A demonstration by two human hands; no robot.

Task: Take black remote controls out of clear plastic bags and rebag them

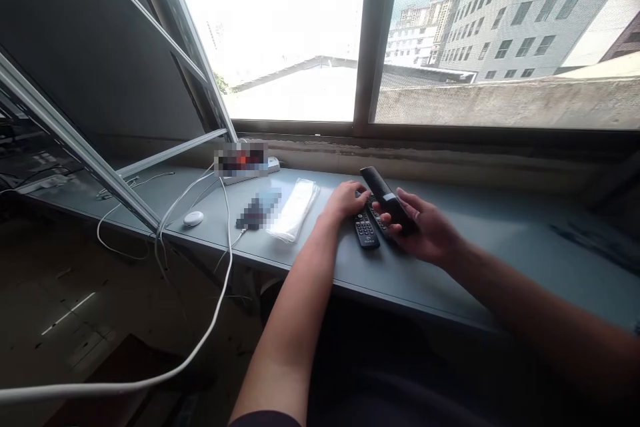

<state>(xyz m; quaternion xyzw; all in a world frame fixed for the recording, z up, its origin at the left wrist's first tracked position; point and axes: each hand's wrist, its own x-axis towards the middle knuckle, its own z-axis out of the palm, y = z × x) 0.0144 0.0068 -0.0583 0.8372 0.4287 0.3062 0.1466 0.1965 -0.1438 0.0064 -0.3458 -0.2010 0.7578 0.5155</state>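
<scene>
My right hand (424, 223) is closed around a black remote control (383, 188), held tilted above the table with a small pale label on the side I see. On the table (480, 240) under it lie two more black remotes side by side. The left one, a button remote (367, 232), has its keys facing up. The other remote (379, 219) is partly covered by my right hand and the held one. My left hand (347, 200) curls over the far end of the left remote, with thumb and fingers against it; some fingertips are hidden.
Left of my left hand lie a clear plastic sleeve (294, 210), a blurred-out object (257, 209) and a white oval item (193, 219). A white cable (227, 267) hangs across the table's front edge. Metal framing (75, 127) stands at left, and a window (295, 33) rises behind.
</scene>
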